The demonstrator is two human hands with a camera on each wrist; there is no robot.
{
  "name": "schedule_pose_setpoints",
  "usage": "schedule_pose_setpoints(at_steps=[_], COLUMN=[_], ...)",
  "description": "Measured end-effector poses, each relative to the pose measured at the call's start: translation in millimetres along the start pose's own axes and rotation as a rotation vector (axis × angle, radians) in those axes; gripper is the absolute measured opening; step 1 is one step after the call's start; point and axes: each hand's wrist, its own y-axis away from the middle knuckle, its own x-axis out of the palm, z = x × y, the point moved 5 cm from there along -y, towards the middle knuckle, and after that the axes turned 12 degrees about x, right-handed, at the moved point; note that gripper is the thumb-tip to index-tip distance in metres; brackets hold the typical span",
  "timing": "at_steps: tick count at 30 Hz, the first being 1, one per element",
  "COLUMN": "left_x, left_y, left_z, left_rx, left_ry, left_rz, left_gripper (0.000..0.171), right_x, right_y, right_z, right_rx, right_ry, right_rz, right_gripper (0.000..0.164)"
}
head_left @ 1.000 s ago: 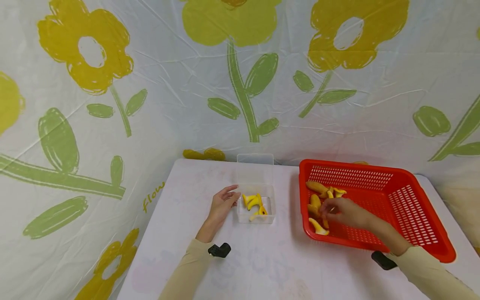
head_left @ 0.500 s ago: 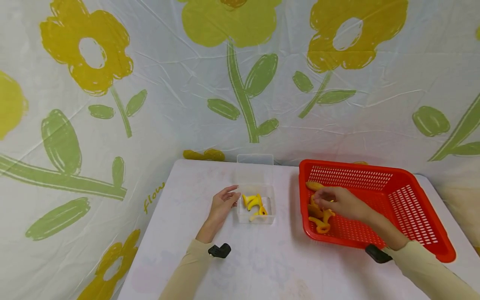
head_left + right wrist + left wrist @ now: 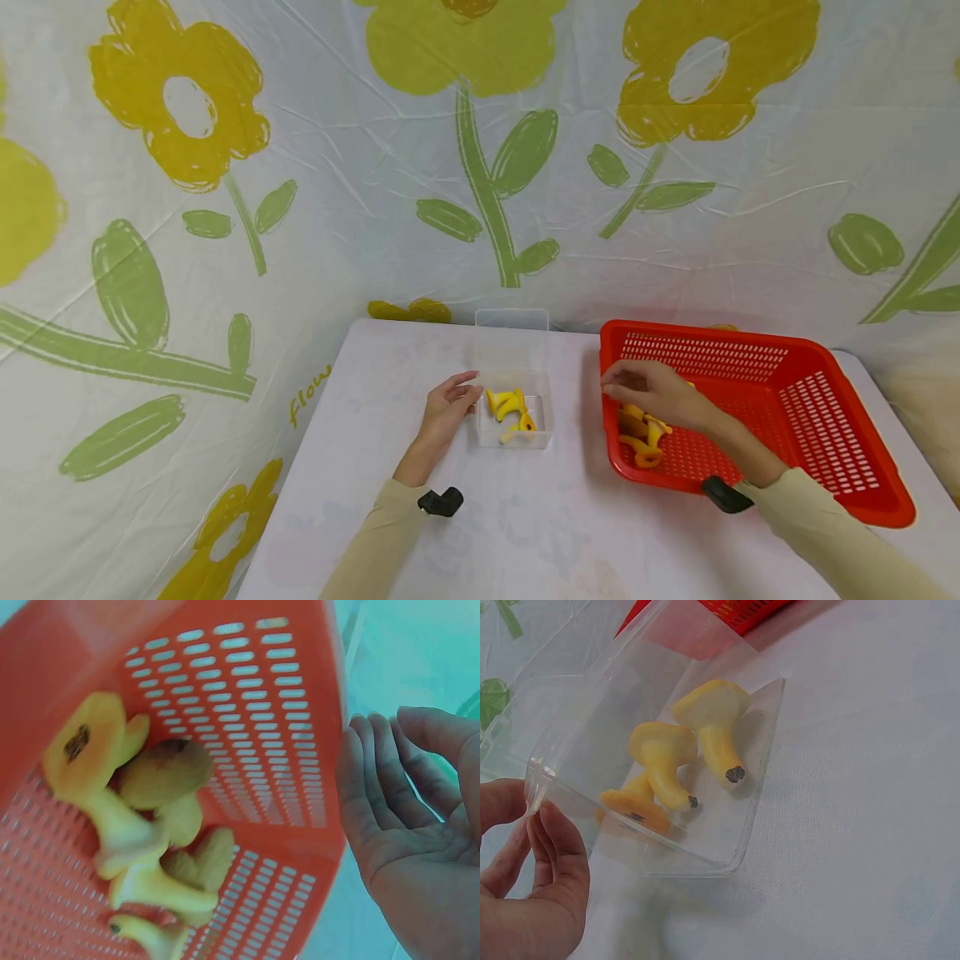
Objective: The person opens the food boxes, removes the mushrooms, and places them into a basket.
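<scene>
My left hand (image 3: 444, 408) is beside a clear plastic box (image 3: 491, 439) and pinches its rim between thumb and fingers, as the left wrist view shows. Inside lie several yellow mushrooms (image 3: 716, 724) with dark stem ends. The box's clear lid (image 3: 512, 322) stands raised at the back. My right hand (image 3: 660, 393) is over the left rim of a red perforated basket (image 3: 757, 417), palm facing inward. Its fingers (image 3: 382, 780) are loosely bent at the rim, thumb apart, nothing held. Below it, yellow and brownish mushrooms (image 3: 161, 776) lie piled in the basket, partly hidden in the head view.
A white table (image 3: 525, 533) carries the box and the basket, with a strip of table between them. A cloth backdrop (image 3: 330, 167) with printed flowers rises behind and to the left. The basket's right side (image 3: 828, 433) holds no mushrooms.
My right hand has moved up and left from inside the basket to its left rim. Mushrooms at the basket's near left corner have shifted. My left hand stays at the box.
</scene>
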Motion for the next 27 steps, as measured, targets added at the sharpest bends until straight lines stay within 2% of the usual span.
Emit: schedule_pose_setpoints(at_steps=[7, 13, 20, 24, 27], left_x=[1.8, 1.8, 0.7, 0.0, 0.0], left_y=[-0.7, -1.1, -2.2, -2.9, -2.6], left_z=[-1.5, -0.8, 1.7, 3.5, 3.4], left_rx=[-0.002, -0.010, -0.014, -0.027, -0.032], left_ry=[0.011, 0.005, -0.006, -0.020, -0.028], left_rz=[0.008, 0.000, -0.013, -0.018, -0.018], left_gripper=[0.044, 0.043, 0.038, 0.036, 0.037], right_x=[10, 20, 32, 41, 48], right_y=[-15, -28, -39, -45, -51], right_z=[12, 21, 29, 33, 37], right_rx=[-0.004, -0.038, -0.011, -0.037, -0.088], right_ry=[0.053, 0.045, 0.053, 0.029, 0.036], right_rz=[-0.009, 0.015, 0.047, 0.084, 0.102], right_gripper=[0.021, 0.021, 0.023, 0.021, 0.019])
